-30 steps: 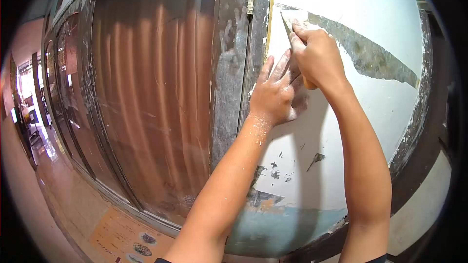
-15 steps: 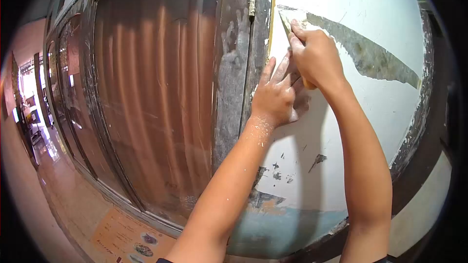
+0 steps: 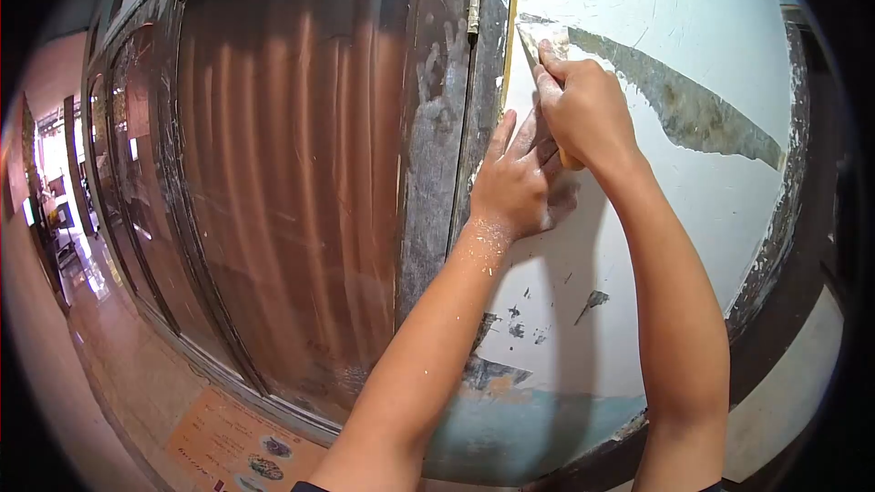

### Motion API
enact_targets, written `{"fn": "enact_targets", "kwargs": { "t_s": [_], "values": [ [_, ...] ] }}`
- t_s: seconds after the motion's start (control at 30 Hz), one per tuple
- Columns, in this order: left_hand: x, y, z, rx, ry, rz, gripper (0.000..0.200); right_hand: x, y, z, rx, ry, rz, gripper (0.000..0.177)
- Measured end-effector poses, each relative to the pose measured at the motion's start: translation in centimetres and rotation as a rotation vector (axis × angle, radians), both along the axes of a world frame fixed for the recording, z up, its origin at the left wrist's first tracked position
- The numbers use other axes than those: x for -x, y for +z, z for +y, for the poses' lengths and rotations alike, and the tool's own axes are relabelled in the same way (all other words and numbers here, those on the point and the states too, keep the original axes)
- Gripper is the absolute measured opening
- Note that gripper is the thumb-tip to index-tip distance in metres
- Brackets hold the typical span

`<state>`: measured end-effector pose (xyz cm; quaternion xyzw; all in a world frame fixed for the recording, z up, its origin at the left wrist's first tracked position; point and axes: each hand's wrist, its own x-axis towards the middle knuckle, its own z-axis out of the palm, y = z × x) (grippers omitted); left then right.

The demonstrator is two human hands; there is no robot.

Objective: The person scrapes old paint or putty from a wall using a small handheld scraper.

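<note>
My right hand [image 3: 583,109] is closed round a scraper [image 3: 540,44], its pale-smeared blade lying against the white wall panel [image 3: 674,219] near the panel's upper left edge. A bit of the yellowish handle shows below the hand. To the lower left, my left hand [image 3: 518,184] rests on the panel beside the dark frame, its fingers apart and dusted white; part of it is hidden in shadow. A long grey bare strip [image 3: 706,109] slopes down to the right from the blade.
A dark wooden door frame [image 3: 433,155] with a hinge [image 3: 474,2] stands left of the panel. Behind glass hangs a brown curtain [image 3: 283,173]. A printed orange-brown sheet [image 3: 228,437] lies on the floor at the lower left.
My right hand and the scraper have shifted slightly left, and more of the grey strip shows by the blade. My left hand has hardly moved.
</note>
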<state>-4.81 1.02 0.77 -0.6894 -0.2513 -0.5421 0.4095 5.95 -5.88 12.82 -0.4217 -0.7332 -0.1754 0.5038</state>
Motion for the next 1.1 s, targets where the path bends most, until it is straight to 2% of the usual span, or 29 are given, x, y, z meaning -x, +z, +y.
{"fn": "enact_targets", "kwargs": {
  "t_s": [0.1,0.4,0.47,0.57,0.67,0.73,0.9,0.97,1.0,1.07,1.1],
  "values": [
    [0.0,-0.1,0.2,0.003,0.011,0.002,0.071,0.2,-0.1,0.4,-0.073,-0.02,0.0,0.038],
    [0.0,-0.2,0.5,0.013,0.034,-0.017,0.068,0.5,0.1,0.1,0.0,-0.005,0.008,0.038],
    [0.0,-0.1,0.6,-0.015,0.026,-0.009,0.067,-0.4,-0.7,0.9,-0.147,0.014,0.01,0.039],
    [0.1,0.1,-0.3,0.006,0.04,-0.006,0.063,-1.7,-1.1,-0.8,-0.08,0.02,0.011,0.04],
    [-0.2,0.1,-0.2,-0.028,0.058,-0.024,0.052,-4.4,-1.4,-0.4,-0.097,0.077,0.07,0.042],
    [-0.3,0.2,-0.7,-0.021,0.013,-0.036,0.052,-7.2,-1.6,0.2,-0.183,0.106,0.079,0.043],
    [-0.3,0.2,-0.8,-0.022,0.039,-0.033,0.056,-14.2,-2.4,-0.4,-0.068,-0.072,-0.028,0.053],
    [-0.3,0.3,-1.1,-0.017,0.044,-0.026,0.056,-17.4,-3.3,0.7,-0.239,-0.024,-0.161,0.058],
    [-0.3,0.3,-1.1,-0.015,0.064,-0.025,0.056,-18.8,-3.4,0.8,-0.237,-0.037,-0.16,0.058],
    [-0.4,0.3,-1.1,-0.007,0.085,-0.018,0.055,-21.1,-3.7,0.6,-0.129,-0.107,-0.168,0.064],
    [-0.4,0.4,-1.1,-0.01,0.097,-0.019,0.055,-21.2,-3.7,-0.4,-0.113,-0.14,-0.14,0.058]
  ]
}}
